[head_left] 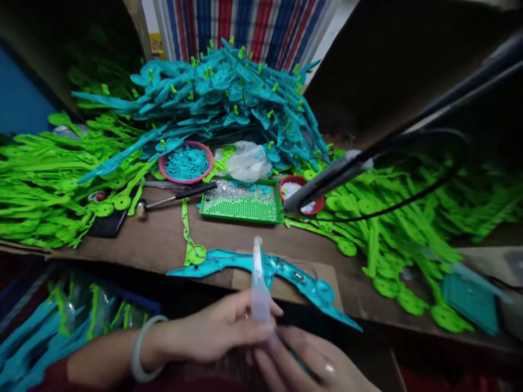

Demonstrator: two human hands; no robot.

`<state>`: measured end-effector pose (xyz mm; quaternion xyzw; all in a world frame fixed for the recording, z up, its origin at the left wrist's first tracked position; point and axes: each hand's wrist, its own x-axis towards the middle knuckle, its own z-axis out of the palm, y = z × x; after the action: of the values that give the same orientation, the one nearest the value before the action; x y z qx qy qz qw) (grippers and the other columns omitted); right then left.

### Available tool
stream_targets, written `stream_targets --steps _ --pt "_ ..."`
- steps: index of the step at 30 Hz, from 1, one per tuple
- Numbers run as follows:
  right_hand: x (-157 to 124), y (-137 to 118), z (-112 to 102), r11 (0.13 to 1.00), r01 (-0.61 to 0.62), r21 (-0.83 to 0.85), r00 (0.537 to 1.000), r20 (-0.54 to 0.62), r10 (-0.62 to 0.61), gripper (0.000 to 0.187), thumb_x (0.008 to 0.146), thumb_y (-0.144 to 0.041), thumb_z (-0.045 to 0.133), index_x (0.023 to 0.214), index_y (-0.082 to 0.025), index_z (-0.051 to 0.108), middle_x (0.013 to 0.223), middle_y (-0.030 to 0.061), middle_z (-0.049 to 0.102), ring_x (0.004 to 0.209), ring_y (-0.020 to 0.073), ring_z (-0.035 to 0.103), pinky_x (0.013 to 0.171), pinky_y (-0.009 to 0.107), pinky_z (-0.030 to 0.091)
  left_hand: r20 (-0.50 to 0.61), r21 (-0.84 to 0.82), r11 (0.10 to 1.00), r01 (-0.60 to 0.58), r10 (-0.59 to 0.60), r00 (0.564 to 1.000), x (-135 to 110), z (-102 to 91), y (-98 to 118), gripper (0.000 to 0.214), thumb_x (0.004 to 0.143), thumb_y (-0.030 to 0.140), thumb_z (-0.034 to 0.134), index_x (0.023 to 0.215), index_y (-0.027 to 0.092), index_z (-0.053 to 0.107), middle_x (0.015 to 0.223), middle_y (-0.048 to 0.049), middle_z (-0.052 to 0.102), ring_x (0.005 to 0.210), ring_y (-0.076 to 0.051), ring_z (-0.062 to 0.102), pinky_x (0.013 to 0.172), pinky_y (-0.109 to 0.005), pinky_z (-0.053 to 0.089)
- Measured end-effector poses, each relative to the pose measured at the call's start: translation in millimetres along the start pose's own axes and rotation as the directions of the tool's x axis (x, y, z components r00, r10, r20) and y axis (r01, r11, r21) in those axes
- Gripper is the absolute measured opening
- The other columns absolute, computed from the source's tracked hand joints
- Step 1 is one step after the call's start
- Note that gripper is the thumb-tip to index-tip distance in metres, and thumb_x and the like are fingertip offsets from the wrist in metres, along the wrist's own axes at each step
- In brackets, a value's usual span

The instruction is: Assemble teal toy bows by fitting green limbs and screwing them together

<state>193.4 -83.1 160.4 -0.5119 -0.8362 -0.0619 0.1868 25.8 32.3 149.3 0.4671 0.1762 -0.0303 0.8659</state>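
Note:
My left hand (220, 326), with a pale bangle on the wrist, is closed round a small translucent bottle (259, 283) whose thin nozzle points up. My right hand (306, 362) lies just below and to the right of it, a ring on one finger, its fingers near the bottle's base; motion blur hides what they hold. Right behind the bottle, a long teal plastic piece (281, 272) lies on the brown board at the table's front edge, with a green plastic piece (190, 239) beside its left end.
A green tray of small beads (241, 204), a pink bowl of teal bits (186, 162), a red bowl (300, 193) and a small hammer (175, 198) sit mid-table. Heaps of green pieces (41, 179) flank a teal heap (229, 92). A dark rod (368, 158) slants in from the right.

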Motion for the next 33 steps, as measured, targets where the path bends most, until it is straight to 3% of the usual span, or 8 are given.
stream_targets --steps 2,4,6,8,12,17,27,33 --pt "5.2 -16.7 16.5 0.996 0.086 0.006 0.99 -0.116 -0.085 0.032 0.091 -0.025 0.055 0.119 -0.039 0.062 0.112 -0.0011 0.068 0.109 0.0196 0.061 0.082 0.032 0.06 -0.28 0.003 1.0 0.014 -0.013 0.96 -24.0 -21.5 0.7 0.05 0.076 0.062 0.069 0.1 0.018 0.067 0.084 -0.0019 0.063 0.074 -0.013 0.056 0.071 -0.025 0.047" --pt "26.9 -15.0 46.4 0.995 -0.051 0.086 0.983 -0.169 0.065 0.055 0.089 -0.03 0.06 0.142 -0.032 0.044 0.126 0.0057 0.063 0.121 0.0256 0.055 0.092 0.043 0.057 -0.543 0.101 0.995 -0.014 0.067 0.837 -52.1 -57.7 9.1 0.049 0.073 0.062 0.072 0.093 0.018 0.068 0.075 -0.0006 0.063 0.066 -0.012 0.054 0.066 -0.025 0.047" --pt "58.9 -5.4 82.1 0.943 -0.255 0.214 0.962 -0.046 0.27 0.088 0.083 -0.044 0.068 0.153 -0.018 0.022 0.143 0.0194 0.048 0.133 0.0335 0.045 0.103 0.054 0.047 -0.713 0.15 0.988 -0.03 0.129 0.69 -76.6 -97.9 22.2 0.055 0.063 0.06 0.081 0.096 0.018 0.067 0.08 -0.0012 0.065 0.069 -0.014 0.058 0.069 -0.027 0.049" --pt "89.9 2.8 113.4 0.92 -0.265 0.288 0.96 0.164 0.225 0.106 0.074 -0.05 0.076 0.153 -0.008 0.018 0.147 0.0259 0.042 0.134 0.0374 0.042 0.105 0.055 0.042 -0.759 0.161 0.987 0.026 0.107 0.643 -91.1 -129.6 32.2 0.059 0.057 0.054 0.087 0.098 0.017 0.065 0.084 -0.0011 0.066 0.069 -0.013 0.059 0.068 -0.026 0.051" --pt "110.9 6.3 141.6 0.889 -0.283 0.361 0.925 0.349 0.152 0.106 0.074 -0.041 0.079 0.153 -0.005 0.016 0.138 0.0243 0.052 0.128 0.036 0.047 0.103 0.051 0.042 -0.674 0.131 0.984 0.12 0.0 0.739 -84.8 -151.3 24.9 0.05 0.064 0.05 0.084 0.092 0.015 0.061 0.08 -0.001 0.065 0.07 -0.012 0.06 0.067 -0.025 0.052" --pt "79.5 9.2 137.2 0.845 -0.375 0.381 0.897 0.378 0.227 0.117 0.076 -0.04 0.078 0.156 -0.015 -0.004 0.138 0.0228 0.053 0.132 0.0374 0.044 0.102 0.054 0.041 -0.603 0.046 0.987 0.153 -0.095 0.792 -52.1 -143.1 -4.1 0.05 0.069 0.05 0.08 0.097 0.014 0.06 0.082 -0.0031 0.066 0.071 -0.013 0.062 0.069 -0.027 0.054" --pt "70.1 24.8 138.7 0.799 -0.36 0.481 0.917 0.34 0.208 0.109 0.077 -0.042 0.076 0.155 -0.015 0.005 0.135 0.0208 0.055 0.127 0.0335 0.047 0.101 0.049 0.043 -0.64 -0.101 0.974 0.202 -0.219 0.737 -38.0 -144.7 -3.9 0.048 0.067 0.046 0.083 0.096 0.014 0.062 0.084 -0.0024 0.067 0.07 -0.011 0.063 0.07 -0.024 0.056" --pt "69.6 28.1 137.0 0.791 -0.35 0.502 0.923 0.328 0.2 0.099 0.081 -0.043 0.073 0.154 -0.013 0.013 0.134 0.0184 0.055 0.124 0.0311 0.048 0.1 0.046 0.043 -0.719 -0.054 0.965 0.256 -0.216 0.661 -31.8 -134.7 -3.5 0.049 0.064 0.047 0.083 0.095 0.015 0.062 0.08 -0.0016 0.068 0.07 -0.013 0.064 0.068 -0.026 0.057"
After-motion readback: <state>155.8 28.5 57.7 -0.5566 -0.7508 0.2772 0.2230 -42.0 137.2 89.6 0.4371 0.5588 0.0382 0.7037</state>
